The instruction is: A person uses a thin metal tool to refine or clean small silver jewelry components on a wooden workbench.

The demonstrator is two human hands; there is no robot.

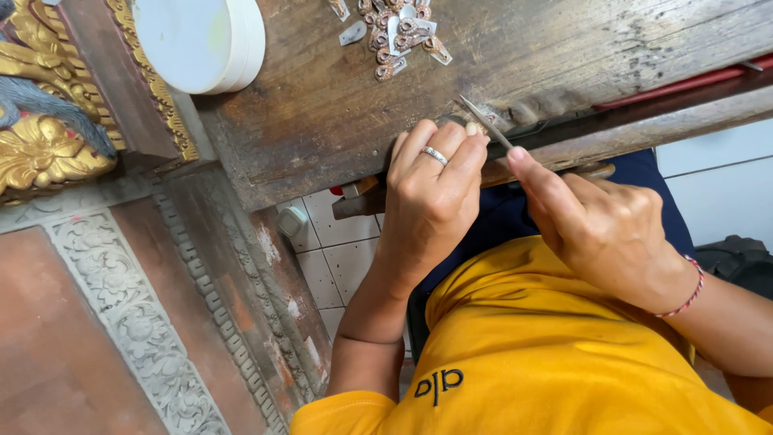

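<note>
A thin metal file [485,121] lies slanted across the near edge of the wooden table [322,105], its tip reaching over the worn wood and its handle end passing under the right hand [600,229]. That hand's fingers are closed on the file, the forefinger [538,179] stretched along it. The left hand [431,197], wearing a ring [435,155], is pressed against the table edge with its fingers curled together just beside the file; whatever small piece they pinch there is hidden, so what exactly they grip cannot be told.

The file runs right next to the left fingertips, so a slip off the work would likely scrape or nick them. Because the work sits at the very edge, over the tiled floor [342,258], a loosened pinch could let a small piece drop out of reach. Too much pressure on so slim a file might bend it or gouge the wood.

Farther in, near the far edge, lies a heap of small metal pieces [398,36]; a white round lid [201,40] overlaps the table's left corner, beside gilded carving [40,153].
</note>
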